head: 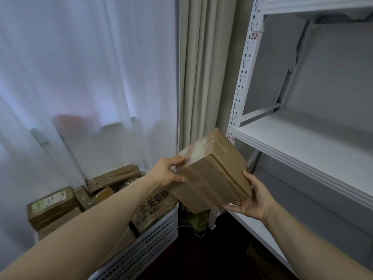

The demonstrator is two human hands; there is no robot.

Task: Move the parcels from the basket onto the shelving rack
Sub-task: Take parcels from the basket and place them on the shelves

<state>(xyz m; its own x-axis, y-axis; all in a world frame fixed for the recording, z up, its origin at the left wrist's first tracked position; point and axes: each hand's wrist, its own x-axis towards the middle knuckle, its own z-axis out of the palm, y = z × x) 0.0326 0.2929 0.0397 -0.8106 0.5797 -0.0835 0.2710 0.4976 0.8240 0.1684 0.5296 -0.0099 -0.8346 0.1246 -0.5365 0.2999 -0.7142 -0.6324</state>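
Our left hand (168, 173) pinches the taped far end and our right hand (252, 201) cups the near corner of one brown taped cardboard parcel (214, 178). It is held between the white perforated plastic basket (155, 239) on the left, which holds at least five brown parcels (52, 205), and the one white metal shelving rack (298, 142) on the right. Its long axis tilts up and away.

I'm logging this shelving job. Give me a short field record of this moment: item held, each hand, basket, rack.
held item: brown cardboard parcel, tilted, in the air
left hand: grips the parcel's left end
right hand: holds its lower right corner from below
basket: white, slotted, lower left, more parcels inside
shelving rack: white, at right; parcel not yet on it
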